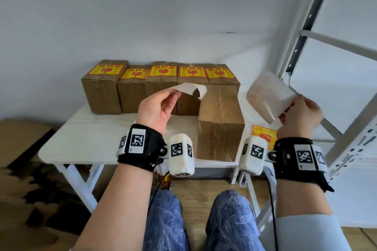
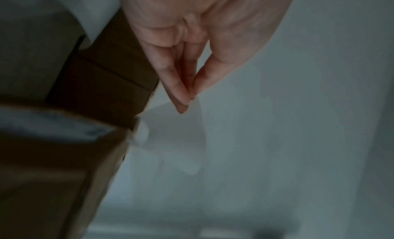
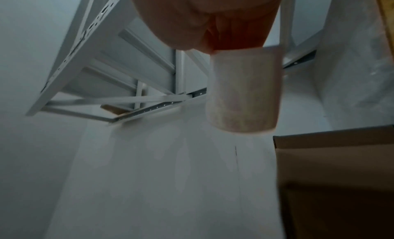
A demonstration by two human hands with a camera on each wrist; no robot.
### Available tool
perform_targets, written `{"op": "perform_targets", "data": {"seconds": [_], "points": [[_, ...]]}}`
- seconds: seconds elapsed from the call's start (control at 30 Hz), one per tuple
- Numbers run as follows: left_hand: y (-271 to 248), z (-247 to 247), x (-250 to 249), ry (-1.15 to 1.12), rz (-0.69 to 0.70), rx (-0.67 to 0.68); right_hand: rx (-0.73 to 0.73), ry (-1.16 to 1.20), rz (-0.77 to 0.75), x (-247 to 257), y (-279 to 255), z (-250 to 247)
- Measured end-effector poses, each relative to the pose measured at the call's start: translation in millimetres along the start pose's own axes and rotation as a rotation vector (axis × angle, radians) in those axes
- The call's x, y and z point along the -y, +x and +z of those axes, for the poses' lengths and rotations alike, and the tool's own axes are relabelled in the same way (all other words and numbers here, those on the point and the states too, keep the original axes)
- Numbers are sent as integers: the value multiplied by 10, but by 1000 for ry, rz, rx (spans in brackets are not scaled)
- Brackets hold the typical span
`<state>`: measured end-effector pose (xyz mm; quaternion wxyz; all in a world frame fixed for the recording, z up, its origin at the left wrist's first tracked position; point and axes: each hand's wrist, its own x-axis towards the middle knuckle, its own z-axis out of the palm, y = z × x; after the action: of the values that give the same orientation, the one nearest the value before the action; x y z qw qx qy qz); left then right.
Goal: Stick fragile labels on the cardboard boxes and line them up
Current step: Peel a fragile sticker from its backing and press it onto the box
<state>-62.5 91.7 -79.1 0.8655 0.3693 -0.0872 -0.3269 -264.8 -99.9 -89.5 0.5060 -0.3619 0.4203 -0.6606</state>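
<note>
Several brown cardboard boxes [image 1: 132, 89] stand in a row at the back of the white table [image 1: 85, 132], each with a yellow and red fragile label [image 1: 162, 71] on top. An unlabelled box [image 1: 221, 126] stands in front of the row's right end. My left hand [image 1: 175, 92] is raised over the table and pinches a curled white paper strip [image 1: 190, 87] between thumb and fingers [image 2: 181, 101]. My right hand [image 1: 289, 108] holds a pale sheet [image 1: 269, 98] by its lower corner, with red print faintly showing through; it hangs below the hand [image 3: 215, 47] as the same sheet [image 3: 245, 94].
More yellow fragile labels [image 1: 263, 133] lie on the table's right edge, partly behind my right wrist. A white metal shelf frame [image 1: 326, 43] stands close on the right. Flattened cardboard [image 1: 22, 140] lies on the floor at left. The wall is right behind the boxes.
</note>
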Motion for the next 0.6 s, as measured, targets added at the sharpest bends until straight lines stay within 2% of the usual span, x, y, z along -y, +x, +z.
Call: {"op": "perform_targets", "data": {"seconds": [0.1, 0.27, 0.43, 0.6], "points": [[106, -110, 2, 100, 58, -102, -54, -69, -196, 29, -88, 121], [192, -220, 139, 411, 108, -155, 60, -146, -421, 15, -344, 326], [235, -276, 199, 668, 115, -119, 82, -168, -467, -71, -440, 351], [100, -43, 145, 978, 281, 2, 167, -169, -563, -91, -599, 385]]}}
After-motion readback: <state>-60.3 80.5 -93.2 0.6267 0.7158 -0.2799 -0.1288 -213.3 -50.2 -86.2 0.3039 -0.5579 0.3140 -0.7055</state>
